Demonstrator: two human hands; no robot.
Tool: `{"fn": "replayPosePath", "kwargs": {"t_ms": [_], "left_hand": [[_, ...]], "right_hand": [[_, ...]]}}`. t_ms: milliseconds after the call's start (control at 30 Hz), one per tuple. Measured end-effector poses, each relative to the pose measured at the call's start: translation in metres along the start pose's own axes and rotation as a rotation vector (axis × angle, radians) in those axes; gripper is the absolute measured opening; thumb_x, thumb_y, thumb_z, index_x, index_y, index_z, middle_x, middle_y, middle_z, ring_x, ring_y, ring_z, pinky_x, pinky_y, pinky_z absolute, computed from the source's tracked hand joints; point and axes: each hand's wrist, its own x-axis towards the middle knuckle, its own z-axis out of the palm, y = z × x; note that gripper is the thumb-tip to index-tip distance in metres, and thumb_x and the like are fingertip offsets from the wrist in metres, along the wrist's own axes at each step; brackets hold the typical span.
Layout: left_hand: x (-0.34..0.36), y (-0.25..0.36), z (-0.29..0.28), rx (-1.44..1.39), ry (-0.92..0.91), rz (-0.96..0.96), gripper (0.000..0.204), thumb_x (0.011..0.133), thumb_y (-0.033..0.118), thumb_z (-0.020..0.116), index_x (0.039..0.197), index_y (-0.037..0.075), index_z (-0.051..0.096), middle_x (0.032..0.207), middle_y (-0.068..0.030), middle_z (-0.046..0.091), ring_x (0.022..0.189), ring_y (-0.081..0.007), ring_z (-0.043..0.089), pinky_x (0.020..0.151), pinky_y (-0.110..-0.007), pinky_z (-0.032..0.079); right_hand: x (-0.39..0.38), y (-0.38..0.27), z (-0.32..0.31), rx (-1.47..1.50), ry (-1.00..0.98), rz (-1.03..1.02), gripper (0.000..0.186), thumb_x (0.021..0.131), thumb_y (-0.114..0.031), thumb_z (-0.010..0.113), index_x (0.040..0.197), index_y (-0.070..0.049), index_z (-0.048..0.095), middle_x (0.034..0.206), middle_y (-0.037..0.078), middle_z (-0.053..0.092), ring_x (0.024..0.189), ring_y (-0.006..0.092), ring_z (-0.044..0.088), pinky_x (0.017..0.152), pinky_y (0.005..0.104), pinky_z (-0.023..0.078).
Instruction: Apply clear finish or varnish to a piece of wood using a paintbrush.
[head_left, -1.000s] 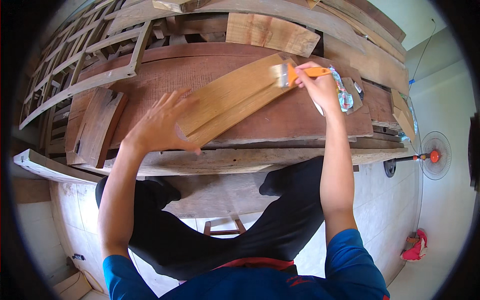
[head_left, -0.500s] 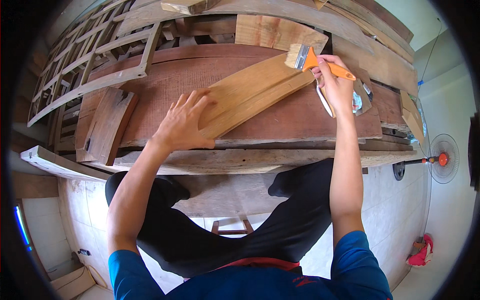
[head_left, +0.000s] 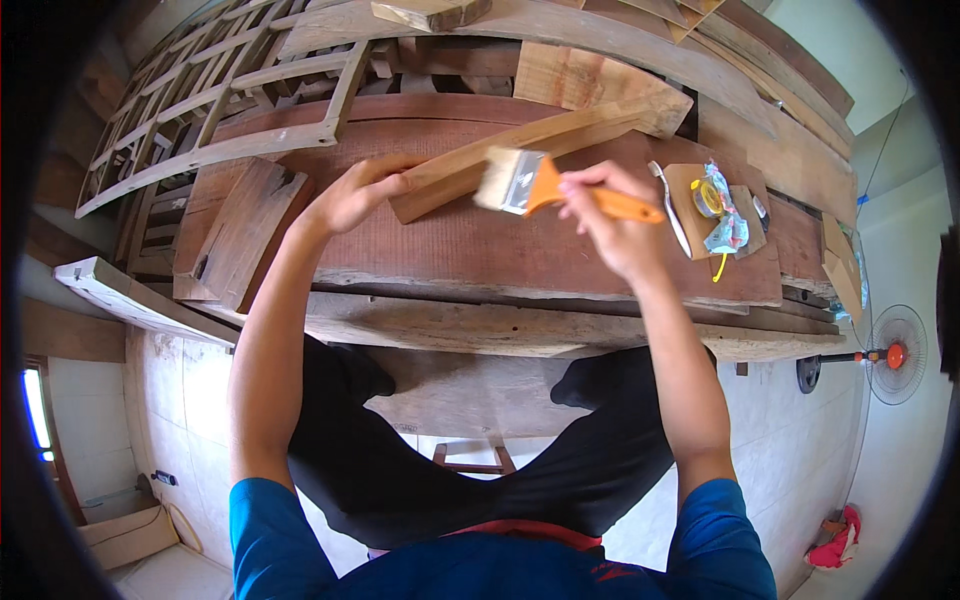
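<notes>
A long light-brown wooden board (head_left: 470,165) is tilted up on a narrow edge, slanting from near left to far right above a reddish-brown slab (head_left: 400,250). My left hand (head_left: 355,195) grips its near left end, with the thumb on the side toward me and the fingers partly hidden behind. My right hand (head_left: 612,215) is closed around the orange handle of a flat paintbrush (head_left: 545,190). The brush's pale bristles point left and stand in front of the board; I cannot tell if they touch it.
At right lie a white toothbrush (head_left: 670,208), a yellow tape roll (head_left: 707,197) and a crumpled light-blue wrapper (head_left: 728,233). A dark wood block (head_left: 250,235) lies at left, below a slatted wooden frame (head_left: 270,135). A fan (head_left: 895,355) stands at right.
The board has turned from lying flat onto its edge, and my left hand has closed on its end. My right hand has brought the brush left and nearer to me.
</notes>
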Motion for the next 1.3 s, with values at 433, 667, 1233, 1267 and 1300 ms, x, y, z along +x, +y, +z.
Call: {"fn": "replayPosePath", "kwargs": {"t_ms": [433, 667, 1233, 1267, 1300], "left_hand": [[-0.017, 0.005, 0.002, -0.079, 0.200, -0.051, 0.059, 0.105, 0.039, 0.061, 0.146, -0.003, 0.061, 0.134, -0.0221, 0.072, 0.125, -0.0280, 0.066, 0.111, -0.039, 0.046], [-0.025, 0.013, 0.006, 0.141, 0.245, 0.114, 0.056, 0.088, 0.027, 0.084, 0.135, 0.000, 0.070, 0.125, -0.0221, 0.076, 0.116, -0.0312, 0.072, 0.104, -0.040, 0.054], [-0.018, -0.009, 0.033, 0.235, 0.339, 0.186, 0.047, 0.079, 0.007, 0.081, 0.124, -0.002, 0.071, 0.121, -0.0252, 0.073, 0.115, -0.0439, 0.069, 0.099, -0.046, 0.056], [-0.017, -0.011, 0.034, 0.248, 0.331, 0.192, 0.047, 0.079, 0.007, 0.082, 0.124, -0.002, 0.072, 0.120, -0.0251, 0.073, 0.115, -0.0434, 0.069, 0.099, -0.046, 0.056], [-0.015, -0.013, 0.036, 0.239, 0.325, 0.208, 0.047, 0.079, 0.007, 0.082, 0.124, -0.002, 0.072, 0.120, -0.0251, 0.073, 0.115, -0.0434, 0.069, 0.099, -0.046, 0.056]], "right_hand": [[-0.016, -0.012, 0.072, 0.280, -0.172, 0.011, 0.035, 0.108, -0.020, 0.068, 0.140, -0.006, 0.063, 0.114, 0.016, 0.079, 0.093, 0.0142, 0.076, 0.064, 0.0248, 0.060], [-0.007, -0.008, 0.060, 0.350, -0.113, 0.065, 0.034, 0.109, -0.020, 0.066, 0.140, -0.005, 0.064, 0.115, 0.016, 0.078, 0.096, 0.0157, 0.076, 0.066, 0.0261, 0.062], [-0.014, -0.022, 0.059, 0.298, -0.292, 0.024, 0.031, 0.106, -0.014, 0.070, 0.134, -0.003, 0.070, 0.113, 0.013, 0.080, 0.094, 0.0138, 0.077, 0.076, 0.0265, 0.063], [-0.016, -0.025, 0.061, 0.287, -0.286, 0.008, 0.031, 0.105, -0.013, 0.070, 0.135, -0.003, 0.070, 0.113, 0.013, 0.080, 0.095, 0.0144, 0.077, 0.077, 0.0275, 0.064], [-0.016, -0.022, 0.061, 0.253, -0.283, -0.039, 0.034, 0.107, -0.017, 0.068, 0.138, -0.004, 0.068, 0.114, 0.011, 0.080, 0.091, 0.0125, 0.075, 0.068, 0.0229, 0.057]]}}
